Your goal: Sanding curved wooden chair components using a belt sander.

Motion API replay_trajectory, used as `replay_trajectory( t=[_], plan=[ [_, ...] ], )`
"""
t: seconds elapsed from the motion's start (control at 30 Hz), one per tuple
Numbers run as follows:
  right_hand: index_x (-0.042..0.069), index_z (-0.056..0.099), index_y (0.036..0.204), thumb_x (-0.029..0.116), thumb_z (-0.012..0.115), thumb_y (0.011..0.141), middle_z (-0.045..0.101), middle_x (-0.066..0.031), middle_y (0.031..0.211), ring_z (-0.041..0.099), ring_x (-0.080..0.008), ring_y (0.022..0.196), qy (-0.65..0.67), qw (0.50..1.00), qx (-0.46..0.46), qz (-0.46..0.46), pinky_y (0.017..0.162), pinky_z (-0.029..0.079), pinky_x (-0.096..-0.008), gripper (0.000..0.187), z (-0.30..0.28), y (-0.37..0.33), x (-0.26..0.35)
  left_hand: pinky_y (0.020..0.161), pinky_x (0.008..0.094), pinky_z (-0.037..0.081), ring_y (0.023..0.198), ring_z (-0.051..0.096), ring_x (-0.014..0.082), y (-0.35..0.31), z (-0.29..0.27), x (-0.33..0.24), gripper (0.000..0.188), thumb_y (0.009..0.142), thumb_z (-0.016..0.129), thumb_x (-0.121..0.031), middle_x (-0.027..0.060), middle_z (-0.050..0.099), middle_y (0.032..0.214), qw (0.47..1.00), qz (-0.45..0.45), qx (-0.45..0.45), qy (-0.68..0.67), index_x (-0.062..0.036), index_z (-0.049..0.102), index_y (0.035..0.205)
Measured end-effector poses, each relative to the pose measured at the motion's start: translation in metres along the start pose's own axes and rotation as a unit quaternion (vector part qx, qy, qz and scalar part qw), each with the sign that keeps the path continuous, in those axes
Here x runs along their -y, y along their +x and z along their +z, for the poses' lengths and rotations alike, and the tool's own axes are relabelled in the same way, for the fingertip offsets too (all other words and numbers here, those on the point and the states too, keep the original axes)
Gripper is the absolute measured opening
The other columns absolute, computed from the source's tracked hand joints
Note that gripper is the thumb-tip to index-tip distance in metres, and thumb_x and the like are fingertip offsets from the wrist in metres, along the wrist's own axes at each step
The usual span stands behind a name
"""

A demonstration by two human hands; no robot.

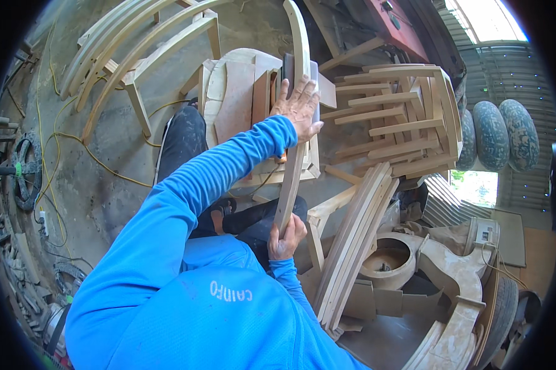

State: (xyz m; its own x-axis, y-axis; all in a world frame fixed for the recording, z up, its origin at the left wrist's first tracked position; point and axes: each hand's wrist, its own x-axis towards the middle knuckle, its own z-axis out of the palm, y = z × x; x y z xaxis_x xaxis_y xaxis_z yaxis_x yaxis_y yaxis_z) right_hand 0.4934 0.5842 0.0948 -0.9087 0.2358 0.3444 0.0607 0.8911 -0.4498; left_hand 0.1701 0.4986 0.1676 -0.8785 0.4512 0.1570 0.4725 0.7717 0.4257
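A long, curved wooden slat (290, 179) runs away from me across a makeshift wooden workstand (234, 92). My left hand (299, 109) presses flat on its middle, fingers spread. Near my body, my right hand (287, 238) is closed around the slat's near end. Beneath the slat, close to my left fingertips, shows a greyish flat-topped block (315, 73); its kind is mostly hidden.
Curved wooden frames (148, 55) stand at the far left, with a yellow cord (99, 161) on the floor. Stacked wooden frames (407, 117) rise at right. Several curved slats (358, 246) lean beside my right arm, near a dusty machine (453, 271).
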Motion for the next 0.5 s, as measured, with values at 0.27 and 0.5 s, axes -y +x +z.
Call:
replay_trajectory(
  t=[0.27, 0.5],
  plan=[
    [-0.003, 0.061, 0.131, 0.01, 0.073, 0.083, 0.056, -0.0198, 0.139, 0.047, -0.0417, 0.133, -0.011, 0.999, -0.016, -0.029, 0.115, 0.034, -0.0501, 0.051, 0.011, 0.111, 0.014, 0.128, 0.0575, 0.004, 0.161, 0.004, 0.0292, 0.098, -0.014, 0.04, 0.073, 0.098, 0.051, -0.039, 0.0118, 0.015, 0.173, 0.999, -0.037, 0.0, -0.007, -0.0115, 0.03, 0.162],
    [0.001, 0.059, 0.137, 0.015, 0.068, 0.089, 0.047, -0.0211, 0.15, 0.035, -0.0429, 0.144, -0.04, 0.998, 0.045, -0.034, 0.122, 0.026, -0.0517, 0.051, 0.032, 0.242, 0.031, 0.128, 0.0577, 0.008, 0.16, 0.011, 0.0284, 0.222, -0.01, 0.111, 0.069, 0.096, 0.05, -0.034, 0.0105, 0.019, 0.172, 0.993, -0.107, 0.026, -0.048, -0.0154, 0.036, 0.16]
  ],
)
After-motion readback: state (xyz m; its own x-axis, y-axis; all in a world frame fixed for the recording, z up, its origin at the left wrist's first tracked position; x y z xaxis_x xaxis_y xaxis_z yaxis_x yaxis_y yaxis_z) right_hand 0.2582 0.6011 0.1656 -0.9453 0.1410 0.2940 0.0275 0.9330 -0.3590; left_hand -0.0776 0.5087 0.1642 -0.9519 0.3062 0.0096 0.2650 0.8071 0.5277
